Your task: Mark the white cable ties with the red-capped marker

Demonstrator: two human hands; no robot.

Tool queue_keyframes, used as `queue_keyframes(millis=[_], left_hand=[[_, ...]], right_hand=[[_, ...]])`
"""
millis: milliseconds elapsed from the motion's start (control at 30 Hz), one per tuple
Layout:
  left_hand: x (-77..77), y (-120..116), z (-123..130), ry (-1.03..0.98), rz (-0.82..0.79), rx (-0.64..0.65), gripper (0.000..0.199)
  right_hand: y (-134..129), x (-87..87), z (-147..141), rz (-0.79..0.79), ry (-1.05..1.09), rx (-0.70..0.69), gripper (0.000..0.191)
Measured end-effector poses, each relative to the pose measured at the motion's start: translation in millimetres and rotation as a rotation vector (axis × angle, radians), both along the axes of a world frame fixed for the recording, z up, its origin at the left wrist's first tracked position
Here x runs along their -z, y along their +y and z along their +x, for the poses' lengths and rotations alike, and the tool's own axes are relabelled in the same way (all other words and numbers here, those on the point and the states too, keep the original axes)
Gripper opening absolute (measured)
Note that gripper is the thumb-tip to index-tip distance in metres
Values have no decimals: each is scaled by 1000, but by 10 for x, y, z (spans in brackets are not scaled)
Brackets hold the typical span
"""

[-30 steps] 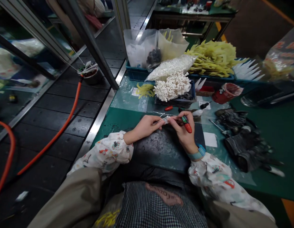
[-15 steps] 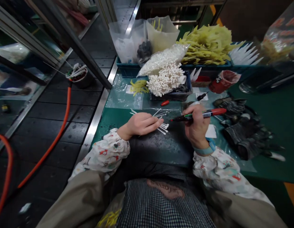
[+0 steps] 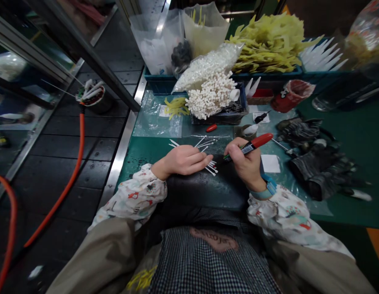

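My left hand is closed on several thin white sticks with small heads, which fan out on both sides of it over the dark mat. The fingers hide their middles. In my right hand is a black marker with a red end, its tip pointing left toward the stick heads. A small gap seems to separate the tip from the sticks. A red cap lies on the table behind my left hand.
Behind the hands, a dark box holds white-headed sticks. Yellow pieces fill a blue bin at the back. Dark gloves and a white paper lie right. A red cup stands farther back. An orange hose runs at left.
My right hand has moved slightly left and turned the marker, whose red end now tilts upward and whose tip is nearer the sticks. The whole view has shifted a little.
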State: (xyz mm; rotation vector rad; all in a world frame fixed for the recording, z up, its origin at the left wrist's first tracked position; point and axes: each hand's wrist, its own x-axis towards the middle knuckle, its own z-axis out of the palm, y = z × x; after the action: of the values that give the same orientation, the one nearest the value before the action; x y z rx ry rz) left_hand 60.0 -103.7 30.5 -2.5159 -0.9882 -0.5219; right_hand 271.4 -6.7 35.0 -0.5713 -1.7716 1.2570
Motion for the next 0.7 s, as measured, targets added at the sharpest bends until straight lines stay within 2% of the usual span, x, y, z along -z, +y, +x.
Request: queue_keyframes(millis=[233,367,700], left_hand=[[-9,19,42,-83,164,35,22],[-29,22,44,-79,163,33,22],[-60,28,57,-94,170,48,17]], right_hand=[[46,61,12,19,62,57,42],[58,91,21,16,64,76,43],[32,33,-1,84,-3,30,47]])
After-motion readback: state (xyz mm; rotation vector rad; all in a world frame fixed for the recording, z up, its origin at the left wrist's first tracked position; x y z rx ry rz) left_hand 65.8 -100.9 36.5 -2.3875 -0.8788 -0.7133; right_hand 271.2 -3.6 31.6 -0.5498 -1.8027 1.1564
